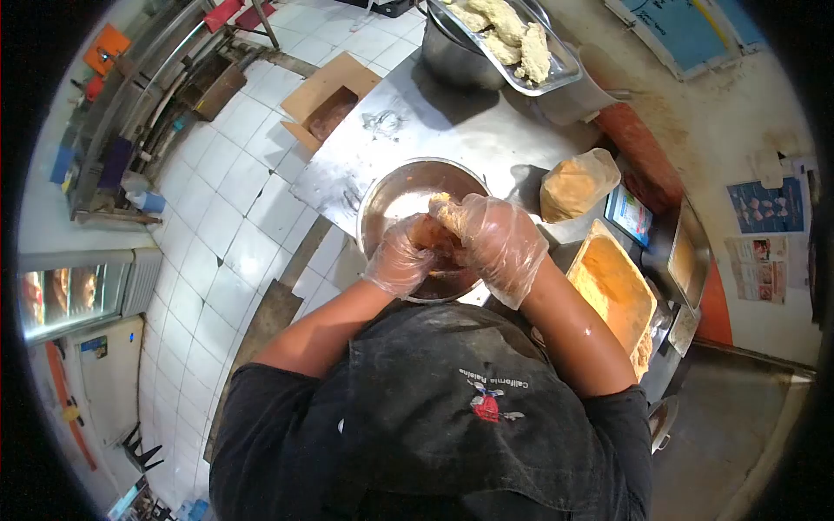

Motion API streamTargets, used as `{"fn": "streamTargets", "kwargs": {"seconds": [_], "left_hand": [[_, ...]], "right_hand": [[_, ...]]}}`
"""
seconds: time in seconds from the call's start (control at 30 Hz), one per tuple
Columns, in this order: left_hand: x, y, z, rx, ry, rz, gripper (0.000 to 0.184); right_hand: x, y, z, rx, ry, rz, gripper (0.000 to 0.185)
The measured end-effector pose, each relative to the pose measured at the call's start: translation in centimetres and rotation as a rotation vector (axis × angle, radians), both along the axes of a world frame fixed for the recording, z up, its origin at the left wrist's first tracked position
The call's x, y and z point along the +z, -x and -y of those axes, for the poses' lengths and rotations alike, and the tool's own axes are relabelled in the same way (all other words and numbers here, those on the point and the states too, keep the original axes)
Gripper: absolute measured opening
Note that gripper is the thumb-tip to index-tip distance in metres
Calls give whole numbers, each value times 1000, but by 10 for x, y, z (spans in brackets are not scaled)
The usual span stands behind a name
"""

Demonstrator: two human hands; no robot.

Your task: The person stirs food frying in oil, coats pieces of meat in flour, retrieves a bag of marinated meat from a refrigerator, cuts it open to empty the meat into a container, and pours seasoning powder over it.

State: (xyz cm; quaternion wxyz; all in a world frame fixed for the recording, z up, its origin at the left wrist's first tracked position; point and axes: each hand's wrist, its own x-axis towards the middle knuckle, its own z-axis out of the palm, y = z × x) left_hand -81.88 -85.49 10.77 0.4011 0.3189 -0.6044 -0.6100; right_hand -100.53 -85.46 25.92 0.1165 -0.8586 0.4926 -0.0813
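Both forearms bare, angled inward, elbows out wide. Left hand and right hand in clear plastic gloves, close together in front of torso. Fingers bent inward; tips partly hidden, exact grip unclear.

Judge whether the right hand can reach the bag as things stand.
Likely yes: the bag sits near the right hand, nothing visible between them, though that hand is busy over the bowl.
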Motion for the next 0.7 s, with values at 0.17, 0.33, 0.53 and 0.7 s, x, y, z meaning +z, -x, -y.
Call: {"fn": "streamTargets", "kwargs": {"seconds": [0.17, 0.33, 0.53, 0.7], "left_hand": [[-24, 32, -15, -13, -88, -106, 44], [-7, 34, -2, -147, 13, 131, 49], [31, 23, -1, -209, -128, 265, 43], [31, 26, 2, -229, -175, 171, 43]], "right_hand": [[9, 38, -11, -85, -234, 217, 49], [-11, 65, -41, -318, -406, 769, 44], [4, 64, -64, -401, -252, 839, 39], [28, 102, -80, -532, -297, 1213, 44]]}}
